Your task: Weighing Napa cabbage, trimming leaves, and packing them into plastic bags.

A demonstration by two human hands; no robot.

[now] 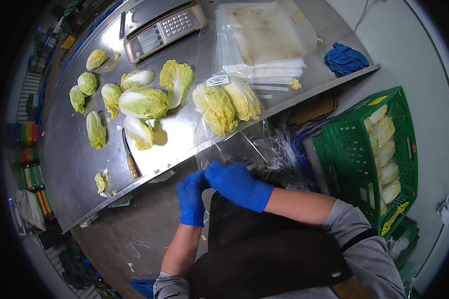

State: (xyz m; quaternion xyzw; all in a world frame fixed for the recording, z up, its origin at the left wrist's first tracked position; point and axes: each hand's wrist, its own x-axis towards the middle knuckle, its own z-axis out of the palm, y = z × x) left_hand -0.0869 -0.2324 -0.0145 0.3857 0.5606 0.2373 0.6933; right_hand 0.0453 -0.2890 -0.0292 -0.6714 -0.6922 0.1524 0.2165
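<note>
As the head view shows, the left hand (190, 195) and the right hand (238, 186), both gloved in blue, meet just off the near edge of the metal table (67, 172), fingers closed on the mouth of a clear bag (212, 151); the fingertips are partly hidden. The bag lies on the table with two cabbages (214, 109) side by side inside, its open end hanging over the edge toward the person. Its film looks thin, light and slippery, likely to stretch or tear under a hard tug, so the gathered mouth seems best for a pinch. The cabbages are probably heavy and firm at the core, with soft, easily bruised leaves; their weight would be better carried from underneath with a spread palm.
</note>
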